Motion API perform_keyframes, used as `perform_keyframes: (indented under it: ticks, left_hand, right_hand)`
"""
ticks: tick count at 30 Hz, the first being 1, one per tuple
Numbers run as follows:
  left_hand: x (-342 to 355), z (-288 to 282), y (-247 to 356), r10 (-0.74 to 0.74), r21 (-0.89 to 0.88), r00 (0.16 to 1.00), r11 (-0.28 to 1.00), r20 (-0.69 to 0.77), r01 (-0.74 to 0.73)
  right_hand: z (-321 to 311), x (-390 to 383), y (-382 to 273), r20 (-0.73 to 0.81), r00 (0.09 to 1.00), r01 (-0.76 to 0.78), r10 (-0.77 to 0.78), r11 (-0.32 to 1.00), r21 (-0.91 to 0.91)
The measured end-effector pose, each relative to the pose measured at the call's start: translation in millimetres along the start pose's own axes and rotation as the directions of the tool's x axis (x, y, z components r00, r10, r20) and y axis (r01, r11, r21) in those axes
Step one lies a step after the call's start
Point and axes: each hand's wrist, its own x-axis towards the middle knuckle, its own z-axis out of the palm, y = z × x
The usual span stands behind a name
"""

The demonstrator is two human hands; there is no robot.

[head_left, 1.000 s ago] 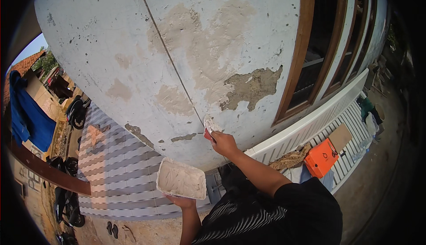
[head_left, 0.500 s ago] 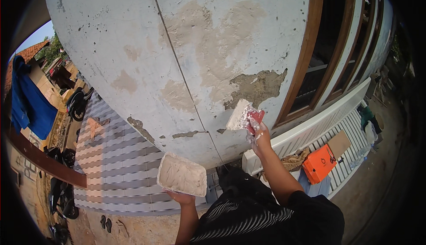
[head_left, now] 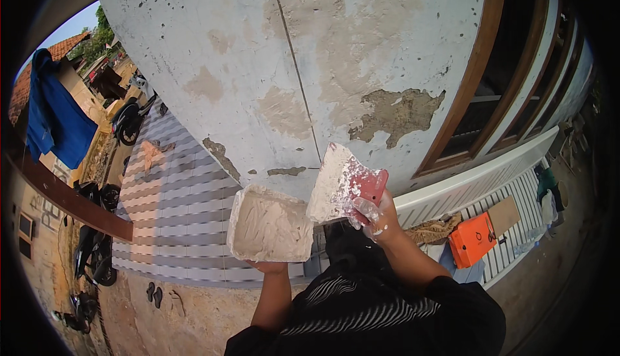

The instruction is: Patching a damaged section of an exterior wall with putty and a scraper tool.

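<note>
My left hand (head_left: 270,267) holds a shallow pale plastic tray (head_left: 271,223) from below; beige putty is smeared inside and along its rim. My right hand (head_left: 374,214) grips a red scraper (head_left: 368,185), its broad blade (head_left: 332,175) coated with putty, held just right of the tray and partly over its upper corner. Both my fingers and the handle carry white smears. Ahead rises a whitewashed wall (head_left: 194,20) with beige filled patches (head_left: 281,114), bare grey flaked areas (head_left: 397,114) and a long dark vertical line.
Brown-framed windows (head_left: 484,98) run along the right, above a white slatted bench (head_left: 481,172) with an orange box (head_left: 470,240) and cardboard. At left lie patterned tiles (head_left: 165,201), parked motorbikes (head_left: 129,123), a brown beam (head_left: 77,211), blue cloth (head_left: 58,111) and sandals (head_left: 154,294).
My right hand has pulled the scraper away from the wall, turning its blade up, and brought it beside the tray, which sits higher in view. The surroundings have shifted rightward in the picture.
</note>
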Motion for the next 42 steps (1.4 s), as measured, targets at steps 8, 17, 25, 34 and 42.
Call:
perform_keyframes:
  ticks: [8,17,25,34,42]
  left_hand:
    - [-16.9,2.4,9.9,0.004,0.557,0.974,0.821,-0.227,0.127]
    - [-35.0,6.0,-13.8,0.128,0.633,0.907,0.755,-0.401,0.173]
    - [-21.3,8.8,-24.6,-0.033,0.228,0.779,0.948,-0.626,0.224]
    - [-33.2,7.7,-8.4,-0.049,0.191,0.772,0.957,-0.634,0.218]
    - [-45.4,2.6,8.4,-0.013,0.189,0.718,0.961,-0.696,0.2]
  right_hand:
    - [15.7,-15.1,24.6,0.132,0.986,-0.042,0.097,0.929,-0.369]
    - [6.2,-10.0,55.7,0.165,0.981,0.179,-0.1,0.789,-0.587]
    - [18.7,-13.3,48.9,0.222,0.972,0.216,-0.073,0.641,-0.736]
    - [10.5,-13.4,72.9,0.056,0.998,0.053,-0.028,0.849,-0.526]
    - [13.1,-18.3,82.4,0.023,0.999,-0.016,0.033,0.85,-0.527]
